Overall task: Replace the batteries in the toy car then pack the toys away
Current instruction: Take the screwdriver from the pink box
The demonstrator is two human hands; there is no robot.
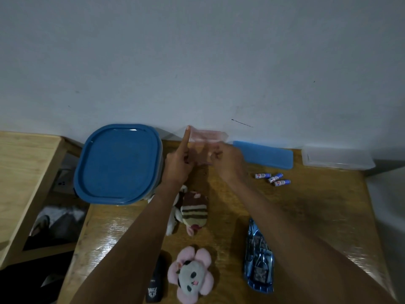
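Note:
Both my hands hold up a small clear zip bag point(207, 137) with a pink strip, above the back of the wooden table point(317, 205). My left hand point(178, 163) grips its left edge with the forefinger pointing up along it. My right hand point(228, 162) pinches the bag's right side. Three blue and white batteries point(272, 178) lie loose to the right of my right hand. The blue toy car point(258, 257) lies near the front right, partly under my right forearm. A black remote point(155, 284) lies at the front, beside my left forearm.
A large box with a blue lid point(118, 163) stands at the back left. A flat blue lid point(265, 153) and a clear plastic box point(337, 157) lie at the back right. A striped plush point(195, 211) and a pink panda plush point(190, 275) lie mid-table.

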